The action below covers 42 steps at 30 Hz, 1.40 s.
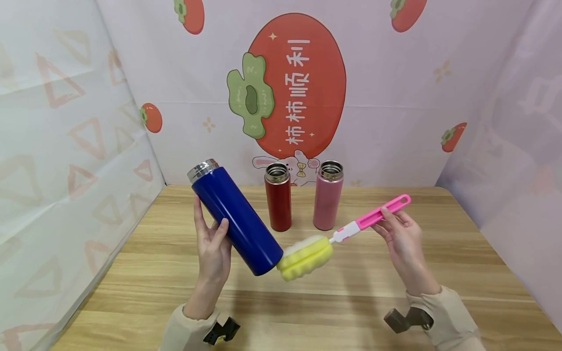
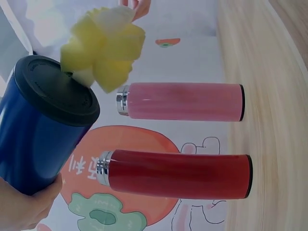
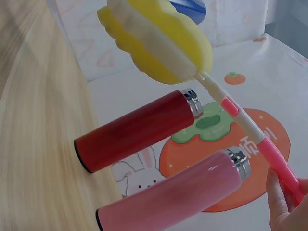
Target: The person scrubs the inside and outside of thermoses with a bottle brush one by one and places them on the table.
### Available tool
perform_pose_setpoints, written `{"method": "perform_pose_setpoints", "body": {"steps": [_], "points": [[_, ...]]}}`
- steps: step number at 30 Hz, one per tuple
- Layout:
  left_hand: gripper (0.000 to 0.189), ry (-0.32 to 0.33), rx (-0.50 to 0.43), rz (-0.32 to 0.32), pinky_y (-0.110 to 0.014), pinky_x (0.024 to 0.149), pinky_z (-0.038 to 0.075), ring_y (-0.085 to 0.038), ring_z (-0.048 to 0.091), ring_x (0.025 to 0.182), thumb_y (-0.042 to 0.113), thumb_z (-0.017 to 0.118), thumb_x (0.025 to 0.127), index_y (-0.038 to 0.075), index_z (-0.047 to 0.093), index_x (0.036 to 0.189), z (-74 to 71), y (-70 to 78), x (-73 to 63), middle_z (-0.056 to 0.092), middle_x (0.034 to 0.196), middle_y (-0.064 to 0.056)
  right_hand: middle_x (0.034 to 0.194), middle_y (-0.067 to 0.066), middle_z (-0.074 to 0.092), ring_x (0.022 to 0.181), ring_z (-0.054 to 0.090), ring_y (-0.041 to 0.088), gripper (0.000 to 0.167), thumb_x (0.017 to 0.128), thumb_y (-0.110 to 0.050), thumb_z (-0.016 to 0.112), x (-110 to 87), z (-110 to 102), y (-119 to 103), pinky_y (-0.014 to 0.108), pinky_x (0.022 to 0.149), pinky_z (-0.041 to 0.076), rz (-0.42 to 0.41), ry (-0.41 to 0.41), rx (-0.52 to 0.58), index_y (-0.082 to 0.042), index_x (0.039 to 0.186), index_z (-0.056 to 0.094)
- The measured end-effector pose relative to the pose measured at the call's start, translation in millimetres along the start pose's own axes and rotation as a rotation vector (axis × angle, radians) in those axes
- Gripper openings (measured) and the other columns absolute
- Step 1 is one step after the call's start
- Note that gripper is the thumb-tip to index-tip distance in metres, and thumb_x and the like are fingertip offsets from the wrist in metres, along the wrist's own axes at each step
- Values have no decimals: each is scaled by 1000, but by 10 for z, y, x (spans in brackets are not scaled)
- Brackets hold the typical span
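My left hand (image 1: 213,248) grips a blue thermos bottle (image 1: 237,219), tilted with its uncapped steel mouth up to the left and its base down to the right. A sponge bottle brush (image 1: 306,258) with a yellow and white head and a pink handle is pinched by my right hand (image 1: 401,239) near the handle's end. In the left wrist view the brush's sponge head (image 2: 103,45) lies against the dark base (image 2: 57,91) of the blue bottle. Both bottle and brush are held up over the table.
A red thermos bottle (image 1: 279,200) and a pink thermos bottle (image 1: 328,197) stand upright and uncapped toward the back of the wooden table (image 1: 145,263). Behind them hangs a printed cloth (image 1: 373,87); more cloth covers both sides.
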<state>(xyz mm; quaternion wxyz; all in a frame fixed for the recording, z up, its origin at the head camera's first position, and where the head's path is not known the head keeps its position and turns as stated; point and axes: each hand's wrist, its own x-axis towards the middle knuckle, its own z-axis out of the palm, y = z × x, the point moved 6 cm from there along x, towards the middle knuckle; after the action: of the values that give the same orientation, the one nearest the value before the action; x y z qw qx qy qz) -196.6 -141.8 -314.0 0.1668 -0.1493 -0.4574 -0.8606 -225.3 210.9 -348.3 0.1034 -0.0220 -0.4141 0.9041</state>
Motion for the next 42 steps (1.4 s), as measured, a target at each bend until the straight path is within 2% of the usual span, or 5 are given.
{"method": "perform_pose_setpoints", "body": {"steps": [11, 20, 31, 42], "points": [[69, -19, -35, 12, -34, 87, 43, -23, 49, 108, 1, 38, 92, 31, 2, 142, 74, 15, -5, 34, 130, -15, 74, 4, 64, 67, 63, 13, 4, 83, -6, 59, -19, 82, 251, 27, 70, 50, 72, 54, -86, -4, 87, 58], [71, -11, -9, 23, -33, 84, 44, -21, 51, 106, 0, 42, 91, 30, 4, 142, 83, -9, 16, 39, 126, -14, 74, 1, 63, 69, 63, 12, 6, 86, -8, 55, -110, 222, 374, 28, 73, 50, 125, 11, -145, -9, 81, 59], [72, 2, 55, 26, -30, 86, 44, -19, 48, 109, -1, 41, 91, 29, 1, 142, 22, -30, 30, 37, 128, -13, 72, 2, 63, 67, 63, 12, 8, 86, -5, 55, -152, 268, 263, 28, 70, 51, 59, -20, -102, -9, 80, 60], [72, 30, 82, 2, -29, 85, 44, -18, 48, 109, -2, 41, 91, 29, 1, 142, -97, -63, 15, 36, 128, -13, 73, 6, 64, 67, 63, 15, 5, 84, -2, 56, -120, 136, 93, 28, 68, 51, 11, 6, -32, -4, 84, 61]]}}
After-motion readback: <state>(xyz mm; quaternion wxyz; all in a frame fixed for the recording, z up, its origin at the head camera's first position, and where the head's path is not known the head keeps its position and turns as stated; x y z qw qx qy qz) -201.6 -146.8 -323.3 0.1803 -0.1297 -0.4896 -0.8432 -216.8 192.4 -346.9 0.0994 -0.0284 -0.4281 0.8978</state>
